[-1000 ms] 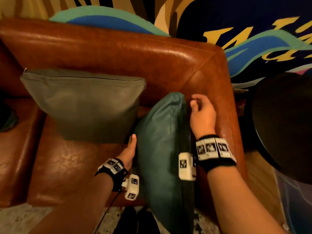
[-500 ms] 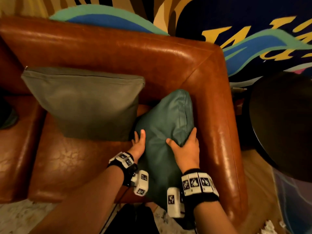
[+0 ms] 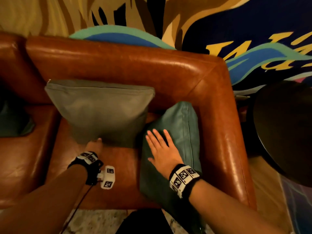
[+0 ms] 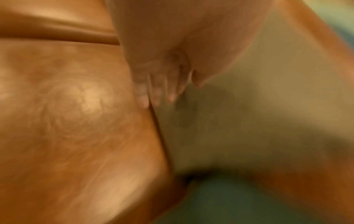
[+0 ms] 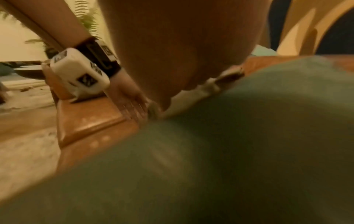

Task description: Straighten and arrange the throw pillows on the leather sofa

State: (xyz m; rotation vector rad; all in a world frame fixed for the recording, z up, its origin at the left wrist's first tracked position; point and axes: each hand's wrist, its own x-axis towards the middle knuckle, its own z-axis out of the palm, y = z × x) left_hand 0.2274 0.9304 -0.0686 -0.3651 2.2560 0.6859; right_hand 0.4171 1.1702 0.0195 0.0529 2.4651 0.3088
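Observation:
A teal leather pillow (image 3: 183,125) leans against the right armrest of the brown leather sofa (image 3: 128,65). My right hand (image 3: 160,146) lies flat on its face with fingers straight and spread. A grey-green pillow (image 3: 103,107) stands upright against the backrest. My left hand (image 3: 95,146) is at its bottom edge on the seat; in the left wrist view its fingers (image 4: 159,91) point down along the seam where the grey-green pillow (image 4: 249,106) meets the seat, fairly straight. The right wrist view is filled by the blurred teal pillow (image 5: 229,159).
A dark round side table (image 3: 285,127) stands right of the armrest. Another teal cushion (image 3: 15,122) sits on the sofa's far left seat. A painted mural covers the wall behind. Speckled floor shows at the front edge.
My left hand left the teal pillow and moved left to the grey-green pillow's bottom edge. My right hand went from gripping the teal pillow to lying flat on it. The camera view shifted.

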